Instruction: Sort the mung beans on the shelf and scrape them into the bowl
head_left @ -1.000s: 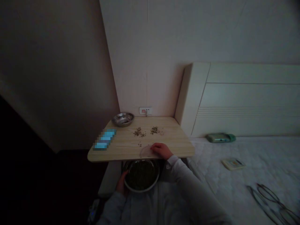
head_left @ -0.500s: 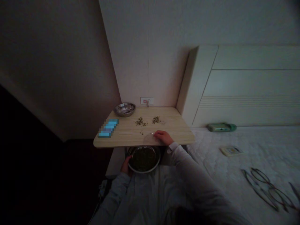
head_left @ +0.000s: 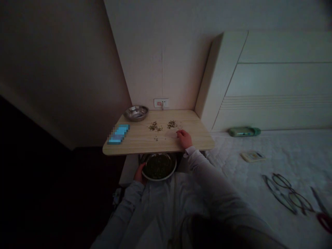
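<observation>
My left hand (head_left: 140, 174) grips the left rim of a metal bowl (head_left: 158, 179), which sits at my lap below the table's front edge. Dark green bits (head_left: 158, 166) fill much of it. Over the right half of the table, my right hand (head_left: 184, 139) pinches a thin, clear, rounded piece of what looks like plastic (head_left: 171, 133). That piece is faint against the wood. Just beyond it lies a small pile of dark green bits (head_left: 171, 124). Another loose pile (head_left: 155, 126) spreads to its left, with a few stray bits nearer the front.
On the small wooden table (head_left: 135, 147) are a second metal bowl (head_left: 136, 113) and a blurred phone-like screen (head_left: 119, 134). A wall socket (head_left: 161, 103) is behind. The bed at right holds a green bottle-like case (head_left: 243, 131), a small packet (head_left: 252, 156), glasses (head_left: 292, 193) and red-handled scissors (head_left: 324, 221).
My right hand has moved away from the table's front edge toward the right pile, carrying the clear piece. My left hand stays on the bowl. The whole view has tilted slightly downward.
</observation>
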Available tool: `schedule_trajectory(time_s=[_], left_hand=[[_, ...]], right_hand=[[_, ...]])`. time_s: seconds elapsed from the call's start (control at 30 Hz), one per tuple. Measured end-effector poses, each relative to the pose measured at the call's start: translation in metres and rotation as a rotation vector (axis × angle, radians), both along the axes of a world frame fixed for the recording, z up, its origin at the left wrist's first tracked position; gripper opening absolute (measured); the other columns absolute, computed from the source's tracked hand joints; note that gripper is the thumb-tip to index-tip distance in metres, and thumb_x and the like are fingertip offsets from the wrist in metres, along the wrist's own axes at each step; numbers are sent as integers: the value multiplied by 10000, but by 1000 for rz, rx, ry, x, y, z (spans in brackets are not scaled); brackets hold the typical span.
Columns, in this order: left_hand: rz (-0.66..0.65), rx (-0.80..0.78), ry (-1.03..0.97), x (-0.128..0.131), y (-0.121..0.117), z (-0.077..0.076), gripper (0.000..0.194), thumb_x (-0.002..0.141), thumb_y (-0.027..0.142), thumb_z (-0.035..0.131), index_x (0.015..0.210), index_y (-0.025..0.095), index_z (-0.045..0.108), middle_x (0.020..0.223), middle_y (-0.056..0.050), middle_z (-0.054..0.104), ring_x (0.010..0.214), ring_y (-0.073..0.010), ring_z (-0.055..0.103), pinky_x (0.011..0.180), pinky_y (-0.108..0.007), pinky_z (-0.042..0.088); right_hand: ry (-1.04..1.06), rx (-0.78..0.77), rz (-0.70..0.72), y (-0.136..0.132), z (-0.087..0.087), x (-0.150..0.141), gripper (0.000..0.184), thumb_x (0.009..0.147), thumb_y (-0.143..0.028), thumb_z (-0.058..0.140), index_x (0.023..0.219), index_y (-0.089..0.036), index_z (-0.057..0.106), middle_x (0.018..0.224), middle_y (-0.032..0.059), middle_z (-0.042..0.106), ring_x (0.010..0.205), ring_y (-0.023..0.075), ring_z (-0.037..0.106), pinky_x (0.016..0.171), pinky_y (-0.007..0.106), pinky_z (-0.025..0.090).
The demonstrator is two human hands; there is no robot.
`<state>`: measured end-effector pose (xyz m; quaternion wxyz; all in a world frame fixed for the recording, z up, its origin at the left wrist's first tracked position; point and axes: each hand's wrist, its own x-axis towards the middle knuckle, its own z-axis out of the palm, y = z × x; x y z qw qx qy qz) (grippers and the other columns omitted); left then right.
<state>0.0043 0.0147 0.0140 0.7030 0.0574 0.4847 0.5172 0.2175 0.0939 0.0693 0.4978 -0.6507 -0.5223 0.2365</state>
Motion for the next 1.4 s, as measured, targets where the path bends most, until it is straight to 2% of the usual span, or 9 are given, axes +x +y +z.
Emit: schedule_trajectory(time_s=[0.13,0.33,0.63,0.93,1.1,1.27,1.4], left_hand=[[16,15,-1,1,0,-1,159,709,189,472,633,130,598,525,-50,637,839,-213,609,795,-316,457],[67,10,56,1,2,-4,117,691,171,486,667,156,599,599,-37,663,905,-212,585,800,-315,459],[50,4,33,2,2,-3,125,687,182,487,678,142,606,602,-68,660,962,-233,556,831,-312,442],[20,-15,-32,2,2,-2,170,702,200,467,677,136,623,576,-57,652,917,-204,580,808,-273,450],[31,17,-8,2,2,-3,157,686,183,475,690,135,625,592,-53,654,907,-207,583,802,-287,453],[37,35,-2,1,4,-8,172,704,187,464,664,133,622,576,-46,650,885,-201,590,805,-280,452],[55,14,29,2,3,-4,166,706,182,462,622,162,604,556,-30,638,868,-196,596,793,-290,457]], right_hand=[[-36,13,5,-2,-1,-1,228,690,-262,404,772,-157,589,677,12,580,669,127,506,682,256,386],[-63,28,-7,-2,-2,-2,205,690,-261,413,738,-163,587,637,0,562,653,125,498,662,253,380],[-79,41,-23,-4,-2,-1,212,685,-302,415,655,-158,567,591,-11,532,607,116,466,633,249,369],[-65,47,16,-3,-4,-2,222,688,-317,427,688,-153,577,612,-6,545,624,117,477,637,250,371],[-87,35,22,-3,-3,-1,217,690,-307,429,696,-156,586,613,-8,546,630,119,481,645,256,372],[-15,43,62,-4,-2,0,222,684,-324,433,670,-157,579,558,-19,531,598,112,476,627,244,374],[-12,36,91,-5,-2,-1,204,675,-309,442,668,-157,577,549,-25,529,589,106,480,623,240,375]])
